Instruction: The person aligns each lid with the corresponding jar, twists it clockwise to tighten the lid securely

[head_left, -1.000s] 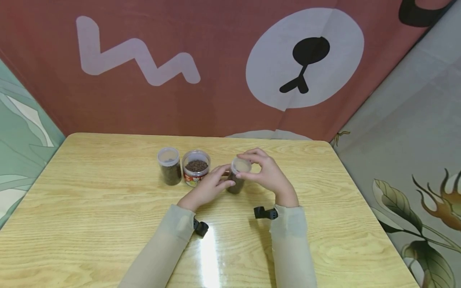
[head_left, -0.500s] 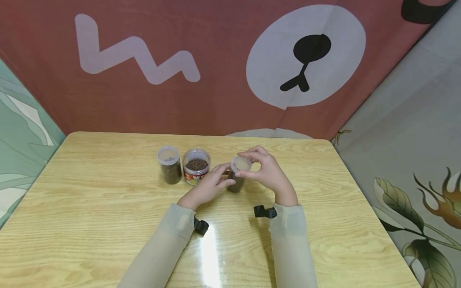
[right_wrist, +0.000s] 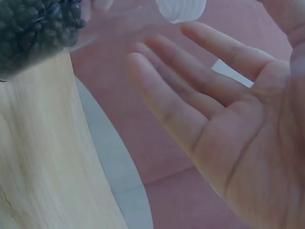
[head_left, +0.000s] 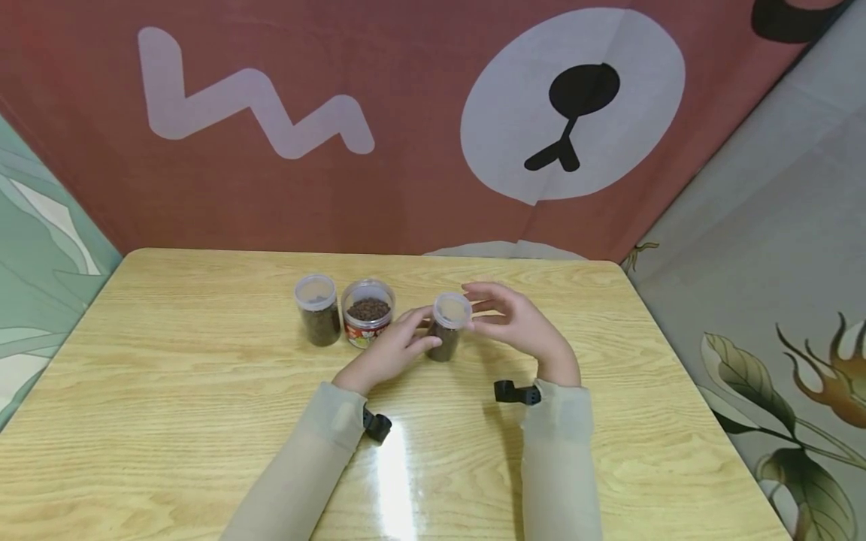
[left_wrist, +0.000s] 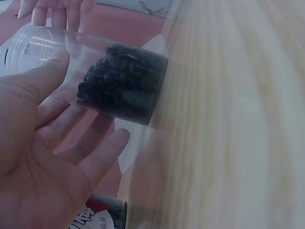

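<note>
A clear plastic jar (head_left: 444,342) partly filled with small dark beans or pellets stands upright on the table, its translucent white lid (head_left: 452,309) on top. My left hand (head_left: 390,352) holds this jar from the left, thumb on the near side and fingers behind it; the left wrist view shows the dark contents (left_wrist: 121,83) near the jar's base. To the right of the lid is my right hand (head_left: 517,323), fingers spread and relaxed. In the right wrist view the right palm (right_wrist: 238,129) holds nothing, and its fingertips are near the lid rim.
Left of the held jar stands a low tub (head_left: 367,323) with a red printed label and brown bits inside, its top seemingly uncovered. Beside it is another lidded clear jar (head_left: 320,319) of dark contents. The wooden table (head_left: 203,391) meets a red cloth backdrop (head_left: 406,195).
My right hand has let go of the lid and moved a little to the right, its fingers opening. The left hand and the jar have stayed in place.
</note>
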`<state>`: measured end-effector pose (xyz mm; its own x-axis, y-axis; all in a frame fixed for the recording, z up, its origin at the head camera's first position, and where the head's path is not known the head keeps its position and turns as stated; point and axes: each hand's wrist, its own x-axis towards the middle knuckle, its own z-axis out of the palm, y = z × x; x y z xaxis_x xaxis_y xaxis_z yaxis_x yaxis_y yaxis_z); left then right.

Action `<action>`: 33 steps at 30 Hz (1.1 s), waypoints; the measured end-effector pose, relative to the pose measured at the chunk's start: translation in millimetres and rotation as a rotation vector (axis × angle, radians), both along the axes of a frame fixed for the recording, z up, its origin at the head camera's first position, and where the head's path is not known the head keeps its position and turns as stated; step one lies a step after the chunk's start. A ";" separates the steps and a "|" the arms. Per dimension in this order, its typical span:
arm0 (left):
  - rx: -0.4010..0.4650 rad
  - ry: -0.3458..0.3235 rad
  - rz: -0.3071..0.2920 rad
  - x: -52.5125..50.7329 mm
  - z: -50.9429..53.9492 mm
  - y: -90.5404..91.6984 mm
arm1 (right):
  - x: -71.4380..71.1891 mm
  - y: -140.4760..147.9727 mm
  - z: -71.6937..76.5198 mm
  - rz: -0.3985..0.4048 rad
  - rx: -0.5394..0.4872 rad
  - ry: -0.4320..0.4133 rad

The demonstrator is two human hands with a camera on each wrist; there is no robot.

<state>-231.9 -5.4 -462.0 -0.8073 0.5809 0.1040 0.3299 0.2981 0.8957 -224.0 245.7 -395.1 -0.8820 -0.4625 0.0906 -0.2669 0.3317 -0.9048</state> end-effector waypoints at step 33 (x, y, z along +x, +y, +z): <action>-0.013 0.003 0.001 1.1 2.7 0.0 | -2.8 -10.7 -5.3 -0.013 0.027 0.008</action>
